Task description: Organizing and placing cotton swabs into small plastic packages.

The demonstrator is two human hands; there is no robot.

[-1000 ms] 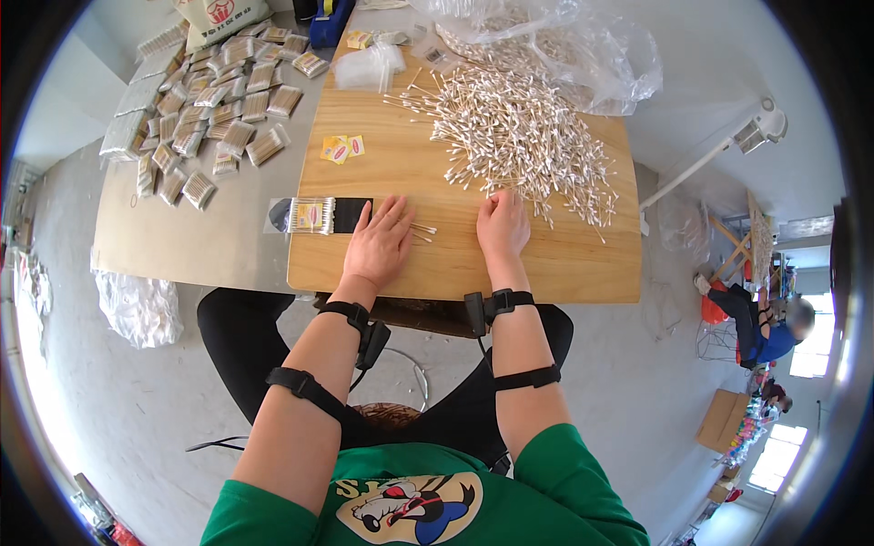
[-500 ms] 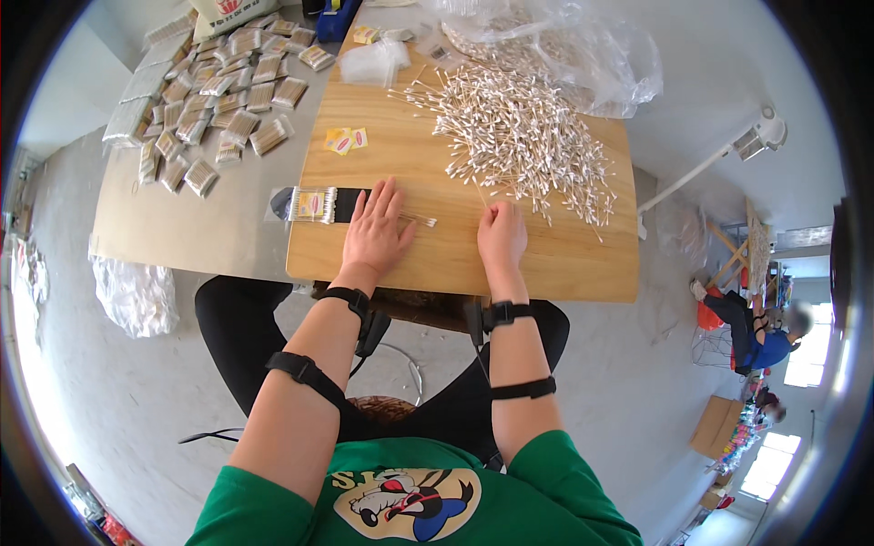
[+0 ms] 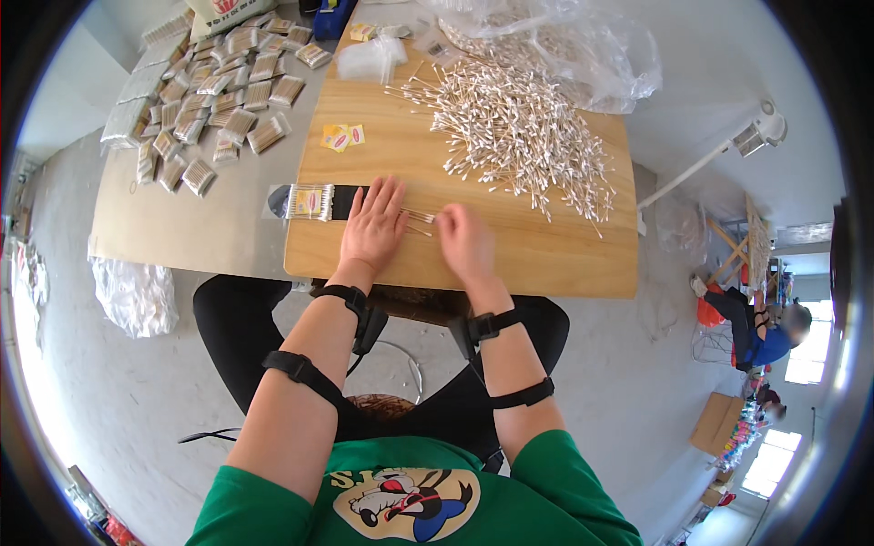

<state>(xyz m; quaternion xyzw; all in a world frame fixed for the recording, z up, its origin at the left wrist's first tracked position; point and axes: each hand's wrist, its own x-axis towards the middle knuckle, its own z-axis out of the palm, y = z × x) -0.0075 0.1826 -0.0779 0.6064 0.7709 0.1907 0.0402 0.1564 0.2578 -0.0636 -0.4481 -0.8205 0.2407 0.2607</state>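
Note:
My left hand (image 3: 373,226) lies flat with fingers spread on the wooden board (image 3: 564,259). Its fingertips reach a black strip (image 3: 350,202) that carries a small clear packet (image 3: 309,201). My right hand (image 3: 464,241) rests beside it with fingers curled. A small bunch of cotton swabs (image 3: 421,218) lies between the two hands, touching both. Whether the right fingers pinch the swabs is hidden. A large loose heap of cotton swabs (image 3: 519,127) spreads over the far half of the board.
Several filled swab packets (image 3: 214,86) cover the grey table at far left. Small yellow labels (image 3: 342,136) lie on the board. A crumpled clear plastic bag (image 3: 583,50) sits at far right, another (image 3: 137,291) hangs at the table's left. Another person (image 3: 760,332) sits at right.
My right hand slid left toward my left hand, drawing a few swabs along. My left hand stayed flat at the black strip.

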